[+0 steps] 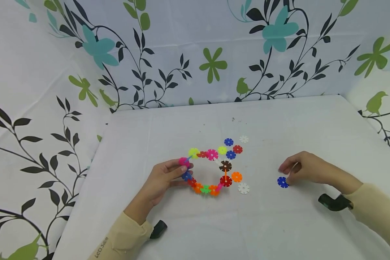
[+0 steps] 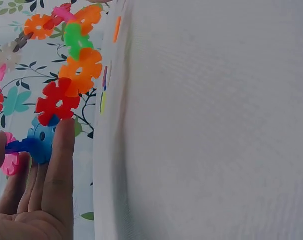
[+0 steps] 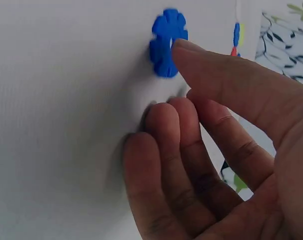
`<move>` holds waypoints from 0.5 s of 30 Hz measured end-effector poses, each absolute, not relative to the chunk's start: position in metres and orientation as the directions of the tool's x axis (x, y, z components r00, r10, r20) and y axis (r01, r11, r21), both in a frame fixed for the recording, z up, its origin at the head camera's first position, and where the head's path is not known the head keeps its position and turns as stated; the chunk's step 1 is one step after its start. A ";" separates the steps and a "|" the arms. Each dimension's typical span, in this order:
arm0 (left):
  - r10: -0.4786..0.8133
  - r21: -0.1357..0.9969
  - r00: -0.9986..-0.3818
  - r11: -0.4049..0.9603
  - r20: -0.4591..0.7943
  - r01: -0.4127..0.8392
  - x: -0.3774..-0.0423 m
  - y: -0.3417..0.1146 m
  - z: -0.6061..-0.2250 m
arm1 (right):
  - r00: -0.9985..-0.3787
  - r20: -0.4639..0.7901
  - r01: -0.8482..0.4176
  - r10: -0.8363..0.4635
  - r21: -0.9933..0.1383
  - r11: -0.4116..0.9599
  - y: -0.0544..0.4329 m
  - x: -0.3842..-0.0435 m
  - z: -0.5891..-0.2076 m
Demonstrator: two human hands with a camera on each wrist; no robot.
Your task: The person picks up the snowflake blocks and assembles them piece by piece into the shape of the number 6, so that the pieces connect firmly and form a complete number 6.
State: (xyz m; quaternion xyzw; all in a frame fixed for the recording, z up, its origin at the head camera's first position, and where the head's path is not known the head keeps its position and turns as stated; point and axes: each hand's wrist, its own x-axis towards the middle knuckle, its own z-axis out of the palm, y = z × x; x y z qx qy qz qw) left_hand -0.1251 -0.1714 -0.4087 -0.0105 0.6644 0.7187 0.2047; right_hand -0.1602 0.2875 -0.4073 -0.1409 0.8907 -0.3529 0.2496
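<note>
Disc ring (image 1: 212, 155) is partly hidden, gripped by left hand (image 1: 162, 178); whether right hand (image 1: 308, 168) pinches blue disc (image 1: 281, 182) is unclear.

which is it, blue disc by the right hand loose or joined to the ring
Loose: in the head view, bare table shows between the blue disc and the ring, nothing linking them.

The ring of notched discs (image 1: 205, 189) is formed of smooth plastic with a faint sheen. Similar plastic is seen in the blue disc (image 1: 282, 182), toward the right edge of the worktop (image 1: 247, 224), which is covered by matt white cloth (image 1: 195, 227). Beyond its far edge, creased printed fabric (image 1: 182, 21) is hung. 2 sleeves (image 1: 373, 207) are made of matt cloth.
</note>
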 end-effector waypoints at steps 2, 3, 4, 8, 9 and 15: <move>0.275 0.950 -0.918 -0.044 -0.287 -0.310 -0.125 -0.171 -0.409 | -0.829 -0.359 -0.087 -0.429 -0.676 0.732 0.281 -0.157 -0.407; 0.273 0.948 -0.918 -0.050 -0.289 -0.313 -0.125 -0.171 -0.409 | -0.827 -0.363 -0.095 -0.430 -0.662 0.743 0.278 -0.156 -0.407; 0.270 0.947 -0.918 -0.053 -0.291 -0.316 -0.124 -0.171 -0.410 | -0.826 -0.371 -0.097 -0.425 -0.648 0.755 0.275 -0.154 -0.406; 0.263 0.947 -0.920 -0.055 -0.291 -0.316 -0.124 -0.171 -0.410 | -0.823 -0.380 -0.123 -0.422 -0.606 0.786 0.268 -0.151 -0.404; 0.261 0.947 -0.920 -0.054 -0.291 -0.315 -0.124 -0.171 -0.410 | -0.825 -0.382 -0.125 -0.417 -0.596 0.793 0.266 -0.150 -0.404; 0.263 0.951 -0.924 -0.061 -0.279 -0.304 -0.123 -0.170 -0.407 | -0.823 -0.378 -0.153 -0.425 -0.573 0.805 0.262 -0.148 -0.403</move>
